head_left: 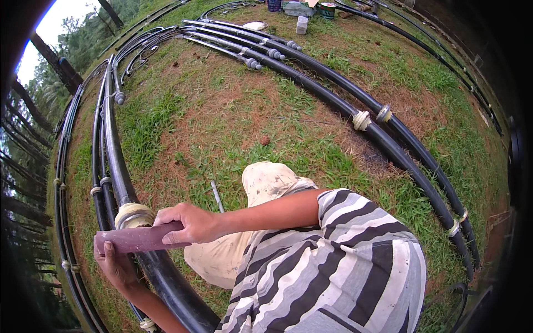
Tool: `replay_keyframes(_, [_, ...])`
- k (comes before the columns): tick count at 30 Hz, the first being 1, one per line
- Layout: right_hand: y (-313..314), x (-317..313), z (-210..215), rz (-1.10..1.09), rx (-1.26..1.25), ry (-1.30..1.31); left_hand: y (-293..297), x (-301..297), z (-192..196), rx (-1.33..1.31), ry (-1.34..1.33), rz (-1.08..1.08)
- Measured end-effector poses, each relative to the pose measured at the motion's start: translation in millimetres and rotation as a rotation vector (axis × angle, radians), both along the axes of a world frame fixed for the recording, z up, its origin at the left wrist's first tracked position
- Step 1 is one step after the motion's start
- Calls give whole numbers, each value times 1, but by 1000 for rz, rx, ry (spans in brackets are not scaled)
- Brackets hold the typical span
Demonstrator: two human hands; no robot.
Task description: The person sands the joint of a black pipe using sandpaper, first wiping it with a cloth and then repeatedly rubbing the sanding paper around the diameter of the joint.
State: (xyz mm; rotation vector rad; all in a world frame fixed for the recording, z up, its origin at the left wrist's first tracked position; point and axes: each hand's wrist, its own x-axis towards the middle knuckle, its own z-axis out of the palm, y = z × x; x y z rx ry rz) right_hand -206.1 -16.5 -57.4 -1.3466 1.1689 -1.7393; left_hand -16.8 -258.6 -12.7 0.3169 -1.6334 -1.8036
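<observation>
A maroon strip (139, 237), which looks like sandpaper, lies across a thick black pole (175, 288) just below its cream and grey collar (133, 215). My right hand (189, 223) grips the strip's right end, thumb underneath and fingers over the top edge. At the other end, my left hand (115, 265) pinches it, with the thumb in front and the fingers mostly hidden behind. Whether the strip presses on the pole's surface cannot be made out.
Thinner dark poles (99, 205) run alongside on the left. Two long black poles (333, 100) with ringed collars curve along the right. A short grey rod (217, 195) lies in the grass near my knee (272, 180). Tins and a pale block (302, 25) stand at the far side.
</observation>
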Motion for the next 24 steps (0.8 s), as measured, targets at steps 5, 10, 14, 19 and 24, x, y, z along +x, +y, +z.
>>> replay_keyframes(5, [0,-4,15,-121,-68,-17,-12,-2,-12,44,116,22])
replay_keyframes(10, [-30,-22,25,-184,-312,191,-27,2,-6,-149,124,32])
replay_keyframes(14, [-60,-32,8,-278,-448,625,-30,-4,-3,-227,25,101])
replay_keyframes(19, [-84,-15,-39,-239,-197,847,-62,17,-16,-29,-133,101])
replay_keyframes(24, [-68,-12,-25,-196,-162,809,-58,9,-17,-135,-454,344])
